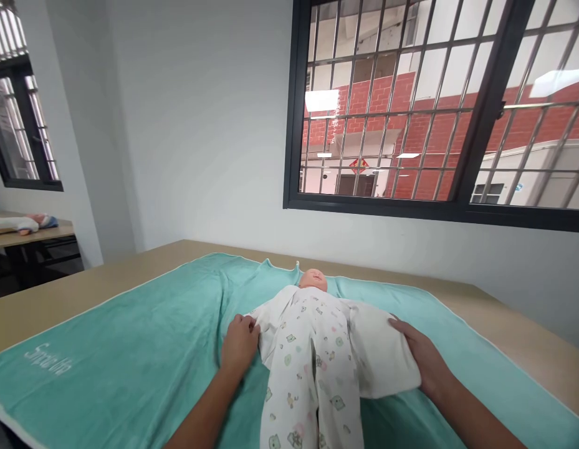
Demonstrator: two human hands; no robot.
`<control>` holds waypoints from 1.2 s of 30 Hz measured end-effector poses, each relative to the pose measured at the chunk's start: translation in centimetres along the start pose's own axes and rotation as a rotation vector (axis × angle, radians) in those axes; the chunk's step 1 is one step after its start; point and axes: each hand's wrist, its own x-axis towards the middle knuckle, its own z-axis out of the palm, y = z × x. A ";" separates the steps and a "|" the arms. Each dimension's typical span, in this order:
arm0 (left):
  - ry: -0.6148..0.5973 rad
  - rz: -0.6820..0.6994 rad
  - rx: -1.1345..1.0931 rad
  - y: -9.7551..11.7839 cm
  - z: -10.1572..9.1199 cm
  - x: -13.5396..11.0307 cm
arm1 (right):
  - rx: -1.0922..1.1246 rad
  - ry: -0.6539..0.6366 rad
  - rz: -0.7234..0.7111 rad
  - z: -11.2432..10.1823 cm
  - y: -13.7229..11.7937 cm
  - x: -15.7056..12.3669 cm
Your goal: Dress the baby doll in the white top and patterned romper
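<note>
A baby doll lies on its back on a green blanket (144, 337), its head (313, 280) toward the wall. White printed baby clothes (308, 349) cover its body, with the two legs stretching toward me. My left hand (241, 342) is closed at the end of the sleeve on the left, fingers pinching its cuff. On the other side, my right hand (422, 355) grips the edge of a plain white flap of the garment (385, 349), thumb on top and fingers underneath. The doll's own hands are hidden.
The blanket covers much of a tan table (177, 251) standing against a pale wall (200, 125). A barred window (392, 106) is above it. At the far left, another table (50, 232) holds some cloth and what looks like another doll.
</note>
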 end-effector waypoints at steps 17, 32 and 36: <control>-0.022 -0.095 -1.088 2.8 -3.0 -1.6 | -1.138 -0.064 -0.814 13.6 4.1 -2.6; -0.261 0.486 -0.612 13.1 -3.8 -7.2 | -0.464 -0.246 -0.580 11.3 1.3 -0.3; -0.241 0.522 -0.337 12.0 -2.2 -8.2 | -0.403 -0.052 -0.484 9.0 -0.4 3.0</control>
